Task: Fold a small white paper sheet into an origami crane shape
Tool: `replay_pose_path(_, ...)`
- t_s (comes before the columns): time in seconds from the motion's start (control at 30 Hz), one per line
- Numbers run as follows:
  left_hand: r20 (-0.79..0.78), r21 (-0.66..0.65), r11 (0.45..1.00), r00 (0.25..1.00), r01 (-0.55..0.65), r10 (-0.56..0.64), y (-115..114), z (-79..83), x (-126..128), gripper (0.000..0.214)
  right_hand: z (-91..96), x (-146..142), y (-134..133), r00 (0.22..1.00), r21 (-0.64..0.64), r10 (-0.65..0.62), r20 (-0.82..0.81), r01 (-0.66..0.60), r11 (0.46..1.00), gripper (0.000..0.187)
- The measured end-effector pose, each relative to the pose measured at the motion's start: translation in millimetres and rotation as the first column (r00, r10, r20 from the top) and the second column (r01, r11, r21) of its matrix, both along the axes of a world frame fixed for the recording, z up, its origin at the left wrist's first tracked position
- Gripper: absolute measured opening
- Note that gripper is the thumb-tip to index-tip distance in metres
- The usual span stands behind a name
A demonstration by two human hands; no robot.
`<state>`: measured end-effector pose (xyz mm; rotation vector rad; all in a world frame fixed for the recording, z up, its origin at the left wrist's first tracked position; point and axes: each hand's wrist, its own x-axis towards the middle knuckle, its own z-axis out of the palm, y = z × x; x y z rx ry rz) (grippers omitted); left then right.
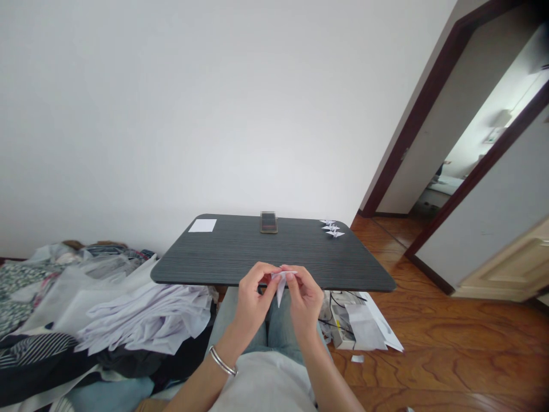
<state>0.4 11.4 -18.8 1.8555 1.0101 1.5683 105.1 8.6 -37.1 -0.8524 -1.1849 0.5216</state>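
A small piece of folded white paper (280, 286) is held between my two hands at the near edge of the dark table. My left hand (258, 293) pinches its left side between thumb and fingers. On its right side, my right hand (305, 294) grips it the same way. One pointed end hangs down between the thumbs; the fingers cover part of the folds. Several folded paper cranes (331, 228) stand in a row at the table's far right. Flat at the far left lies a white sheet of paper (203, 225).
On the dark table (231, 246), a phone (269, 222) stands near the wall. Clothes and white fabric (146, 315) are heaped to the left. Below the right side, a box (343, 329) with cables and papers sits on the wooden floor (450, 343). A doorway opens at right.
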Motion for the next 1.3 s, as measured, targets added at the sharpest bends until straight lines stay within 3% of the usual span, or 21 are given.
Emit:
replay_pose_path(0.43, -0.015, -0.084, 0.996, 0.999, 0.028, -0.029, 1, 1.6, -2, 0.012, 4.1, 1, -5, 0.995, -0.028, -0.005, 0.097, 0.008, 1.0, 0.02)
replay_pose_path(0.7, 0.041, -0.121, 0.99, 0.997, 0.071, -0.067, 1, 3.0, -2, 0.014, 0.3, 8, -1, 0.984, 0.058, 0.0, 0.18, -0.01, 0.998, 0.021)
replay_pose_path(0.87, 0.069, -0.182, 0.977, 0.993, 0.111, -0.1, 2, 3.1, -3, 0.015, 5.5, 9, 0, 0.988, 0.075, -0.048, 0.148, 0.038, 0.997, 0.015)
replay_pose_path(1.13, 0.042, -0.227, 0.965, 0.991, 0.131, -0.125, 2, 6.2, -6, 0.019, 7.0, 13, 2, 0.987, -0.033, 0.162, 0.002, -0.162, 0.986, 0.01)
replay_pose_path(1.3, -0.013, -0.229, 0.969, 0.995, 0.094, -0.1, 2, 4.9, -7, 0.024, 12.0, 13, 0, 0.983, -0.068, 0.186, -0.003, -0.186, 0.98, 0.01)
